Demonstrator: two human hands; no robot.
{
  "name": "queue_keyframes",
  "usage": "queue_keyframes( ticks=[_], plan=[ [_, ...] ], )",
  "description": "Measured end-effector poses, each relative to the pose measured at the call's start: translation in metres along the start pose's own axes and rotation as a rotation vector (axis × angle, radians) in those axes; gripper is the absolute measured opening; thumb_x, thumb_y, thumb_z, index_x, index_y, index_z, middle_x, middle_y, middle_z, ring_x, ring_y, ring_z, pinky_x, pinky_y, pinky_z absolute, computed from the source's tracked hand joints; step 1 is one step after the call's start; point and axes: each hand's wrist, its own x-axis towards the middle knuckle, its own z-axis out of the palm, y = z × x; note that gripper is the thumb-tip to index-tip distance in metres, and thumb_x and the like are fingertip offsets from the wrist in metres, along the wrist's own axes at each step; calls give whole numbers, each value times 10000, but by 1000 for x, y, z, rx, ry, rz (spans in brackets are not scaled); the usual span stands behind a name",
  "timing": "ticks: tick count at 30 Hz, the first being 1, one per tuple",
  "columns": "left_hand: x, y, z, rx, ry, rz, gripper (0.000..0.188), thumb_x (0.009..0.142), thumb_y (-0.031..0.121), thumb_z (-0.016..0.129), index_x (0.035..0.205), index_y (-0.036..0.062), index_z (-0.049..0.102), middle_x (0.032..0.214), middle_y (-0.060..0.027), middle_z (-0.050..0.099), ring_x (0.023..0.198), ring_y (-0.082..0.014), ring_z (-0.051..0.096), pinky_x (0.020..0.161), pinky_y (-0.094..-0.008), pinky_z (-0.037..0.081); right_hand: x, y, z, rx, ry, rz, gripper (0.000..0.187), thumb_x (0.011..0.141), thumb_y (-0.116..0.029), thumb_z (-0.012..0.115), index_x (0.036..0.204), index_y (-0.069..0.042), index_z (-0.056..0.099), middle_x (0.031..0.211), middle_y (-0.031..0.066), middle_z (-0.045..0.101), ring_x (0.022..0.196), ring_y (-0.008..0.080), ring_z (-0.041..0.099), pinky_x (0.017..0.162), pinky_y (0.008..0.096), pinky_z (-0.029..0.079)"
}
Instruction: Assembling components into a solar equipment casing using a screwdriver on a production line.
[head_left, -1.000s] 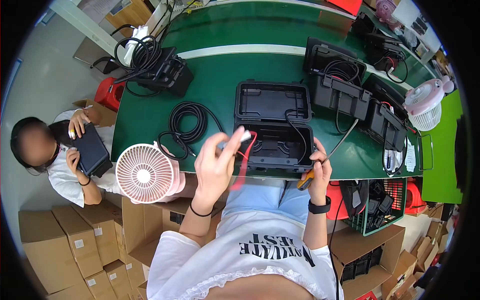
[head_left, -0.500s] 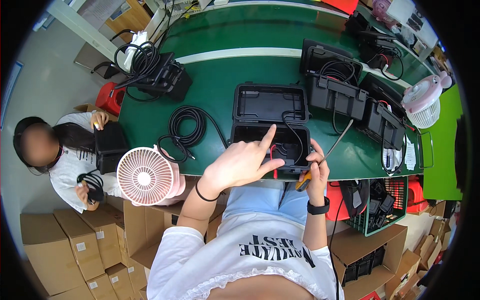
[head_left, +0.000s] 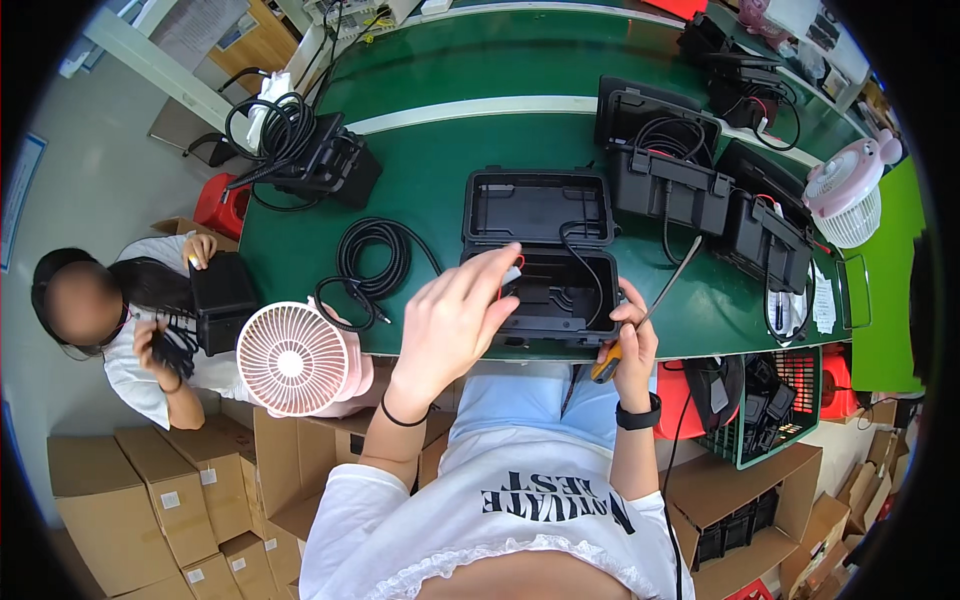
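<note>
In front of me an open black plastic box (head_left: 560, 338) sits at the table's front edge, its lid (head_left: 540, 208) folded back and a black cable (head_left: 568, 232) running inside. My left hand (head_left: 445, 325) is over the box's left side, fingers curled around a red wire (head_left: 521, 262) with a pale connector (head_left: 511, 274); its exact grip is partly hidden. At the box's right corner my right hand (head_left: 632, 345) grips a screwdriver (head_left: 606, 364) with a yellow and black handle. Its long shaft points up and right, and my fingers rest against the box.
Left of the box lie a coiled black cable (head_left: 385, 262) and a pink fan (head_left: 290, 358). More black boxes (head_left: 665, 190) stand at the right, beside a second fan (head_left: 845, 200). Another person (head_left: 150, 300) holds a black box at the left. A green crate (head_left: 800, 400) stands below the table.
My left hand has drawn back to the left from over the box, bringing the red wire up with it. My right hand stays put with the screwdriver. The other person's lower hand has risen.
</note>
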Motion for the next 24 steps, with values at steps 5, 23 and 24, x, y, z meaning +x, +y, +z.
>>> queue_keyframes(
  ticks=[5, 23, 24],
  plan=[
    [-19, -4, -8, -27, 130, -13, 379, 816, 418, 694, 1042, 116, 663, 809, -33, 671, 724, -250, 642, 643, -362, 489, -1, -2, 0, 5, 5, -2, 235, 971, -255, 527, 991, -38, 616, 1421, 179, 447, 553, 34, 568, 515, 171, 467],
    [-4, 4, 0, 110, -405, 60, 799, 805, 676, 579, 1279, 33, 586, 822, -128, 702, 1130, -286, 587, 1135, -508, 226, 0, -1, -2, -30, -40, -9, 200, 995, -224, 464, 993, -49, 558, 1447, 194, 418, 563, 51, 592, 484, 166, 471],
    [2, 1, -1, 103, -487, 58, 798, 808, 676, 576, 1275, 29, 590, 829, -129, 704, 1124, -288, 592, 1133, -510, 228, 0, 0, -2, -31, -38, -3, 202, 996, -227, 463, 993, -48, 558, 1448, 194, 416, 561, 53, 592, 483, 167, 471]
  ],
)
